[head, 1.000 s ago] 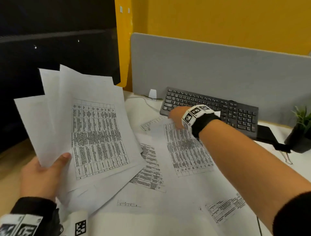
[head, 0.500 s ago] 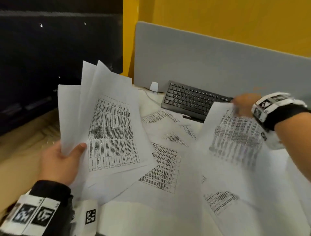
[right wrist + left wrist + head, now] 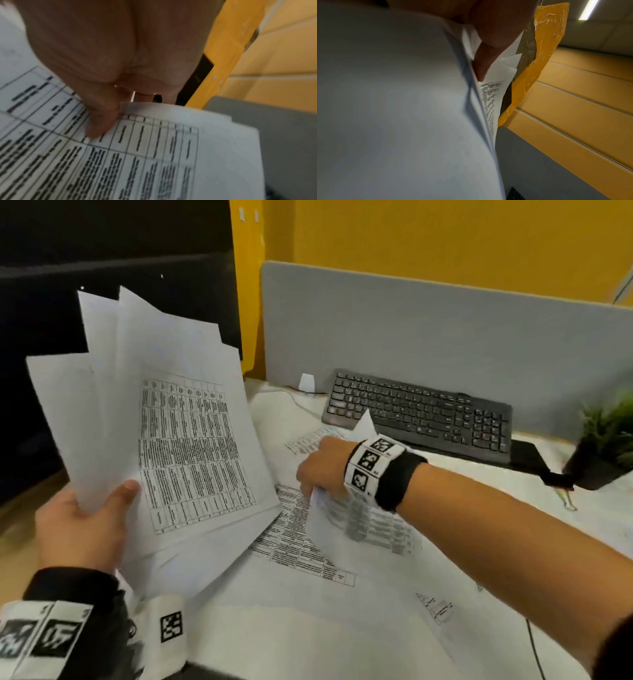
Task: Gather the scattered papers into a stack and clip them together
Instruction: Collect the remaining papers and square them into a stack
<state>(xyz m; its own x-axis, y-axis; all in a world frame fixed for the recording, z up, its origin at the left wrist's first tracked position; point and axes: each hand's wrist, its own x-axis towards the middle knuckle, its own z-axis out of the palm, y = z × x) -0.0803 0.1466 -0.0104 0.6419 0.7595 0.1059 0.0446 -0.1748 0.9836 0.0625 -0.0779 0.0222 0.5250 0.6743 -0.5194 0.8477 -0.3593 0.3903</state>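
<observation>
My left hand [image 3: 85, 518] holds a fanned bundle of printed sheets [image 3: 178, 440] upright at the left, thumb on the front sheet. From the left wrist, the thumb [image 3: 488, 54] presses on that bundle [image 3: 393, 108]. My right hand [image 3: 322, 470] pinches one printed sheet [image 3: 363, 525] at its top edge, lifted and curled above the desk beside the bundle. In the right wrist view the thumb [image 3: 101, 119] lies on this sheet [image 3: 137, 155]. More printed sheets [image 3: 298, 546] lie scattered flat on the desk. A binder clip [image 3: 567, 501] lies at the right.
A black keyboard [image 3: 421, 412] sits at the back against a grey partition [image 3: 428, 330]. A potted plant [image 3: 603, 446] stands at the far right. A thin cable [image 3: 534, 648] runs along the desk's lower right. The desk's left edge drops off behind the bundle.
My right hand took a sheet from in front of the keyboard, lifted it to the right, and has now brought it back left toward the bundle. The left hand kept its grip.
</observation>
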